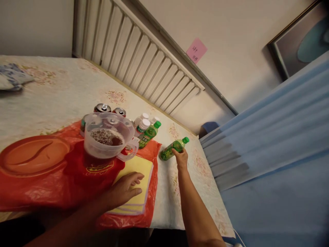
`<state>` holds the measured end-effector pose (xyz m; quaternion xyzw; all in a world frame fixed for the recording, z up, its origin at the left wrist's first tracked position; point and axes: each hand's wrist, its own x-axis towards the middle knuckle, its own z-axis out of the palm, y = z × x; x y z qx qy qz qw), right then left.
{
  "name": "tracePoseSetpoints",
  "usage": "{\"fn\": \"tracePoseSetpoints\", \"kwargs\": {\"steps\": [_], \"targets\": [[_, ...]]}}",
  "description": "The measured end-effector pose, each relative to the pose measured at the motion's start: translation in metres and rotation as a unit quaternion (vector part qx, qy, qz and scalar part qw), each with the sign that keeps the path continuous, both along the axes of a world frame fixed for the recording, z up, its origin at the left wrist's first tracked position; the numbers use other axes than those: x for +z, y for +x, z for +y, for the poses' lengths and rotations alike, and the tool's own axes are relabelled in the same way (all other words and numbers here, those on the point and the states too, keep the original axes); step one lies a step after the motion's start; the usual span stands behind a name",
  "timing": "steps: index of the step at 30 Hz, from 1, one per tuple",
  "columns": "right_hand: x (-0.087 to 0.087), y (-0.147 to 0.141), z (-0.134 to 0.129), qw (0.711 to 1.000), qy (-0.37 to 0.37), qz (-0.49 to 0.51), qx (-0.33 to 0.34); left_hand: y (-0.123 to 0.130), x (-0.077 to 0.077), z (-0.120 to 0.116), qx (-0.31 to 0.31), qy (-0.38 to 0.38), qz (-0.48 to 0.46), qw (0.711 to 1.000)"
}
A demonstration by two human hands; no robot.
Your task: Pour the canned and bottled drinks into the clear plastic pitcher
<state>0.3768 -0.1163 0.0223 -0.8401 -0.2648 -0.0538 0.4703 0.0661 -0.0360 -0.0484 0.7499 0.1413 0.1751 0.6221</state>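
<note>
Hands apart: right hand [180,156] wrapped round the body of a green bottle [169,150]; left hand [127,188] empty, fingers loosely curled, over a yellow sheet [142,166]. Bottle sits at the table's [167,197] right part, just beside the red plastic [38,190]; cannot tell whether its base touches. Best handling, I judge: firm mid-body grip, no squeezing, clear of the jug [102,151]. Cap [185,140] points up and right in view; long axis runs slantwise, base lower left.

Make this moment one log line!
right hand: holding green plastic bottle | left hand: open over flat yellow rectangular pile | nearby: translucent plastic pitcher, dark foamy liquid
</note>
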Motion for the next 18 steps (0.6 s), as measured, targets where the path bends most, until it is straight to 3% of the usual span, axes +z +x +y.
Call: {"fn": "tracePoseSetpoints", "kwargs": {"steps": [10,18], "targets": [[-0.027,0.002,0.021,0.999,-0.006,-0.001,-0.048,-0.003,0.007,0.0,-0.013,0.0,0.013,1.0],[-0.084,-0.011,0.018,0.998,0.01,0.047,-0.028,-0.001,-0.002,0.0,-0.02,0.015,0.02,0.999]]}}
